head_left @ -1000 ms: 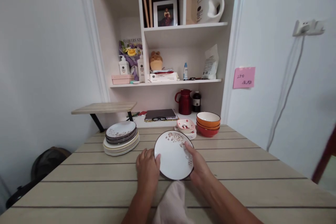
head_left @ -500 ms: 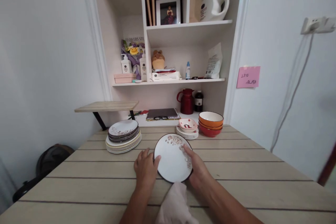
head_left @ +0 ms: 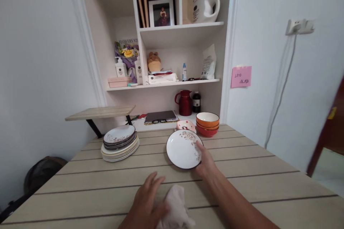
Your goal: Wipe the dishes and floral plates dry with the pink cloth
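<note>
A white plate with a dark rim and a brown floral print is tilted above the table. My right hand grips its right edge, thumb on the top face and fingers underneath. Lower down, my left hand is off the plate, its fingers spread and slightly blurred. Beside that hand lies a crumpled pale cloth; the thumb overlaps its left edge, and whether it touches cannot be made out.
Stacked plates stand at the left beside a small raised wooden shelf. Small dotted dishes sit behind the held plate, next to stacked orange and red bowls. A red jug and a laptop are farther back.
My left hand has let go of the plate and come down toward the cloth. My right hand has lifted the plate forward and right. The view has turned slightly right.
</note>
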### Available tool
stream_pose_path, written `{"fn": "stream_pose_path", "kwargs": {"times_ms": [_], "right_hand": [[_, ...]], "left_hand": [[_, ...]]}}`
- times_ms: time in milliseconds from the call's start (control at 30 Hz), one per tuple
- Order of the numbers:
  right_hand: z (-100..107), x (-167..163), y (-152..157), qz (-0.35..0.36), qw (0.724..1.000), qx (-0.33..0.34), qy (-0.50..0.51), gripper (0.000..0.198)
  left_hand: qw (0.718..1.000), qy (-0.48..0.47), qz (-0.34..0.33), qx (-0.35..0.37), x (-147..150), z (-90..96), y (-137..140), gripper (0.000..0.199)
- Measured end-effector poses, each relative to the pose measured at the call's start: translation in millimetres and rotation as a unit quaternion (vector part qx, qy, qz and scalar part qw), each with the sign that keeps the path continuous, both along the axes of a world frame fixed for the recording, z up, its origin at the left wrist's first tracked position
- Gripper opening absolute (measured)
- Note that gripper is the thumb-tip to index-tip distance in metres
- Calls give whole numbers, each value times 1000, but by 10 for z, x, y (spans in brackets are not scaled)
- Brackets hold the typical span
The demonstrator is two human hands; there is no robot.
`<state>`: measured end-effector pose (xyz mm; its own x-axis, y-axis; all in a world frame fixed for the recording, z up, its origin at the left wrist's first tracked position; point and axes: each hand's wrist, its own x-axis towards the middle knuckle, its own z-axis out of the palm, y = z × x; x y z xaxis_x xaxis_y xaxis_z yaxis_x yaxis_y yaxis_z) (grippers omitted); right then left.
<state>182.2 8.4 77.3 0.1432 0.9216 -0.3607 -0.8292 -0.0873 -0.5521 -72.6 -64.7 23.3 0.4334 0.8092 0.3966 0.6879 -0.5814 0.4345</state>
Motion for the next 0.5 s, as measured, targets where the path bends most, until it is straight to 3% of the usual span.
{"fn": "stream_pose_path", "kwargs": {"times_ms": [167, 367, 500], "right_hand": [[-60, -209, -69, 71, 997, 6, 11, 44], [-114, -337, -142, 156, 987, 16, -23, 44], [-100, -321, -139, 150, 988, 15, -20, 41]], "left_hand": [[995, 90, -9, 33, -254, -185, -57, 60], [993, 97, -42, 52, -193, -27, -76, 43], [999, 21, 2, 35, -229, -10, -152, 31]]}}
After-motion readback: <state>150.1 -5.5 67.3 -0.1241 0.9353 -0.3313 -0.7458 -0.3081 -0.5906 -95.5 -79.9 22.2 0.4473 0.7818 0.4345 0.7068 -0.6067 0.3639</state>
